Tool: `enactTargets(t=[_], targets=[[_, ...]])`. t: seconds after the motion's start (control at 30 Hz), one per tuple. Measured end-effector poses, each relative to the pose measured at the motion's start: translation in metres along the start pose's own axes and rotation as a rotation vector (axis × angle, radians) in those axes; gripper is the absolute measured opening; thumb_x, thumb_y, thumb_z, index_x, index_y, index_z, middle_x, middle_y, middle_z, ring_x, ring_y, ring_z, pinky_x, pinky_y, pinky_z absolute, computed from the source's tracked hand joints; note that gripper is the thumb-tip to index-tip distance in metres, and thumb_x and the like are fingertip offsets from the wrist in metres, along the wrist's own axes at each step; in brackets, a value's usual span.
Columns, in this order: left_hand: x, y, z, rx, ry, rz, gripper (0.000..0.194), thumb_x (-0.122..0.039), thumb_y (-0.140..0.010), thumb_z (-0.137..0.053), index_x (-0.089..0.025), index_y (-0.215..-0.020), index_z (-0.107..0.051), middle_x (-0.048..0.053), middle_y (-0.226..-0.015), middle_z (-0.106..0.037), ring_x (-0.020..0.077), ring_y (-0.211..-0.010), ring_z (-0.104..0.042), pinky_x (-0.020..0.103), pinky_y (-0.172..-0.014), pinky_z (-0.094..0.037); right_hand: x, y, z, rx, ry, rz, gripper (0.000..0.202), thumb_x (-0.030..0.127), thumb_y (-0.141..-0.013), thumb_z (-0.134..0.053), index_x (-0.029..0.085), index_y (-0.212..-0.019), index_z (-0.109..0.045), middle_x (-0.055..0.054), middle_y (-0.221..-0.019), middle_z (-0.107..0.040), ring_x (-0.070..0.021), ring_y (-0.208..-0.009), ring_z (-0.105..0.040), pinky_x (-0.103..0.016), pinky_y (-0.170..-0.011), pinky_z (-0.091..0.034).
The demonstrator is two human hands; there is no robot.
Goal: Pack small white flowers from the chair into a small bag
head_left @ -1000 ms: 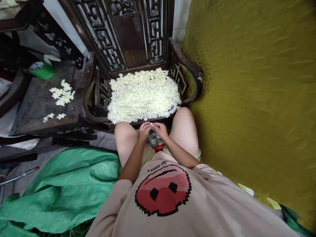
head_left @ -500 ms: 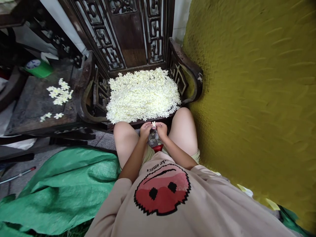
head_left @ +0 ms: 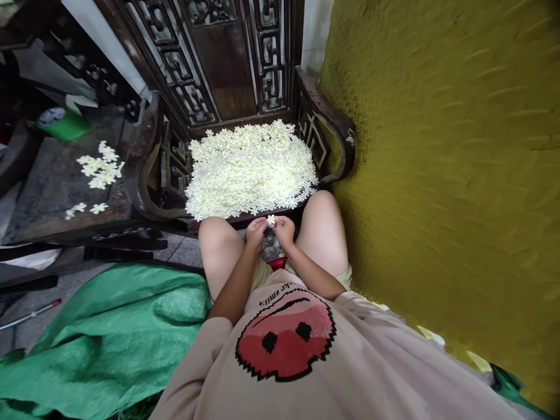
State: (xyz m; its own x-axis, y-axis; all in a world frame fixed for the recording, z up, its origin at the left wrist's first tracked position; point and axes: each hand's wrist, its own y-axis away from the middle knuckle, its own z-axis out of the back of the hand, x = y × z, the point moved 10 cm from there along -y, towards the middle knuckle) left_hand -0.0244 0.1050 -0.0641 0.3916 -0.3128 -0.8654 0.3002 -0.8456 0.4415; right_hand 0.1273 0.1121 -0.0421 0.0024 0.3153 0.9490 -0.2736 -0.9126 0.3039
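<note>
Between my knees, my left hand point(head_left: 256, 232) and my right hand point(head_left: 284, 230) meet at the fingertips around one small white flower point(head_left: 271, 219). Both hands are closed in a pinch, and the flower's open petals face up between them. Its lower part is hidden by my fingers. Just beyond my hands, a thick heap of white flowers point(head_left: 251, 169) covers the seat of a carved dark wooden chair point(head_left: 326, 125).
To the left, a dark wooden side seat point(head_left: 48, 186) bears a small cluster of flowers point(head_left: 101, 167) and a green roll point(head_left: 63, 123). A green sheet point(head_left: 122, 326) lies at my lower left. A yellow textured panel point(head_left: 437, 163) stands close on the right.
The whole view has shifted slightly, so the scene sits a little further left. My hands stay together on the flower, with no clear change of grip.
</note>
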Motion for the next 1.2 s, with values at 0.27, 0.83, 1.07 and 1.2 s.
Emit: enactTargets(t=[0.27, 0.83, 1.07, 1.2], targets=[[-0.039, 0.017, 0.0, 0.023, -0.305, -0.237, 0.024, -0.02, -0.054, -0.078, -0.018, -0.074, -0.066, 0.0, -0.07, -0.059, 0.0117, -0.069, -0.053, 0.024, -0.07, -0.043, 0.019, 0.008, -0.009, 0.177, 0.113, 0.172, 0.016, 0.029, -0.073, -0.057, 0.021, -0.071, -0.07, -0.006, -0.083, -0.071, -0.0218, -0.08, -0.063, -0.032, -0.079, -0.045], [-0.065, 0.038, -0.012, 0.009, -0.749, -0.671, 0.012, -0.023, -0.078, -0.057, -0.018, -0.079, -0.068, 0.006, -0.08, -0.064, 0.0183, -0.078, -0.057, 0.031, -0.08, -0.043, -0.004, 0.004, -0.021, 0.241, -0.138, 0.019, 0.02, 0.034, -0.068, -0.062, 0.015, -0.072, -0.069, -0.004, -0.07, -0.07, -0.0167, -0.066, -0.063, -0.029, -0.07, -0.05], [-0.056, 0.04, -0.026, 0.01, -1.17, -0.85, 0.019, -0.026, -0.084, -0.05, -0.016, -0.086, -0.066, 0.012, -0.082, -0.065, 0.0218, -0.08, -0.058, 0.035, -0.077, -0.041, 0.005, 0.004, -0.01, 0.148, 0.037, 0.131, 0.018, 0.032, -0.073, -0.06, 0.017, -0.076, -0.07, -0.006, -0.08, -0.072, -0.0176, -0.073, -0.065, -0.029, -0.073, -0.05], [-0.056, 0.042, -0.027, -0.001, -1.193, -0.86, 0.015, -0.022, -0.083, -0.05, -0.016, -0.082, -0.064, 0.011, -0.08, -0.064, 0.0214, -0.078, -0.057, 0.034, -0.074, -0.039, 0.01, 0.006, -0.01, 0.162, 0.029, 0.136, 0.016, 0.03, -0.073, -0.061, 0.016, -0.075, -0.068, -0.006, -0.079, -0.071, -0.0161, -0.071, -0.064, -0.028, -0.071, -0.05]])
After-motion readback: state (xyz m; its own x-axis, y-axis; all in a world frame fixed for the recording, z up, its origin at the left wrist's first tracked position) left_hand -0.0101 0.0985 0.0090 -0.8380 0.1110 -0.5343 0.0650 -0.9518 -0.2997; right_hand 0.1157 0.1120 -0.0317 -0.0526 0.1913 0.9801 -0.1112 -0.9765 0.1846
